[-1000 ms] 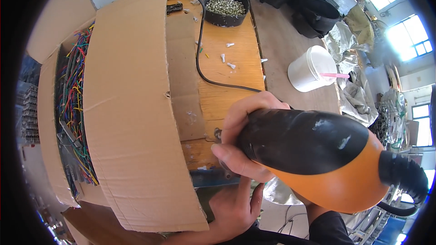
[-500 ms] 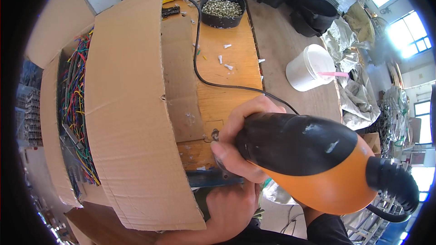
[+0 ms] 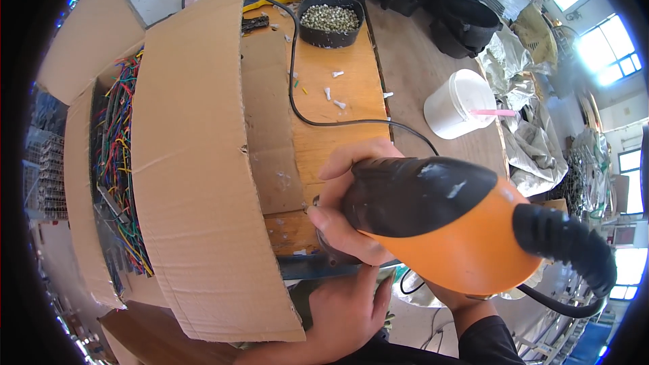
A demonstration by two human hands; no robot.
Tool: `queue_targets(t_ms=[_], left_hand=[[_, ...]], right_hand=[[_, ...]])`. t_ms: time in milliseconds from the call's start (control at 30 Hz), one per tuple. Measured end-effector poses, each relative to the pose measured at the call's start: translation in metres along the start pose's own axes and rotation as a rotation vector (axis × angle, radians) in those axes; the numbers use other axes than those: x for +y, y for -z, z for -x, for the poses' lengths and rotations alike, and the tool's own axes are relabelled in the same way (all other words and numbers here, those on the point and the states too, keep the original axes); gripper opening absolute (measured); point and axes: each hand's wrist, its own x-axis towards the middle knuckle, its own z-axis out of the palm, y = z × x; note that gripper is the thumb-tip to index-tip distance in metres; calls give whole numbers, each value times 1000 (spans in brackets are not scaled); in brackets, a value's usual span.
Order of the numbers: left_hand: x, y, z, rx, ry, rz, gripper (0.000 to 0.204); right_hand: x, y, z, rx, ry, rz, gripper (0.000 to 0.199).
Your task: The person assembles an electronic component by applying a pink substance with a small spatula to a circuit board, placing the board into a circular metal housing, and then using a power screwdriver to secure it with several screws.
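Note:
My right hand [image 3: 345, 209] is wrapped round an orange and black corded power tool [image 3: 439, 216], which lies tilted at the table's front edge. The tool's working end is hidden beneath my hand and its own body. Lower down, my left hand [image 3: 345, 304] is closed just under the tool, fingers pointing up toward it. What it grips, if anything, is hidden. Left of both hands stands a cardboard box [image 3: 193, 162], its flap close to my left forearm. Bundles of coloured wires [image 3: 118, 155] fill the box.
A black cord [image 3: 293, 74] loops over the wooden table [image 3: 338, 115]. Several small white plastic pieces [image 3: 339, 103] are scattered there. A black tub of small metal parts [image 3: 330, 20] stands at the back. Right of it are a white bucket [image 3: 449, 105] and stacked black containers [image 3: 466, 23].
My right hand and the power tool have shifted slightly left and up, and the tool's rear has swung left. My left hand stays near the same spot, its fingers slightly rearranged.

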Motion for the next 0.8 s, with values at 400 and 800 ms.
queue_targets(t_ms=[400,800], left_hand=[[-18,-10,43,78,638,1750,28],[-18,-12,31,130,419,1687,21]], right_hand=[[-21,-2,6,61,230,23,38],[-22,7,32,241,95,-248,41]])
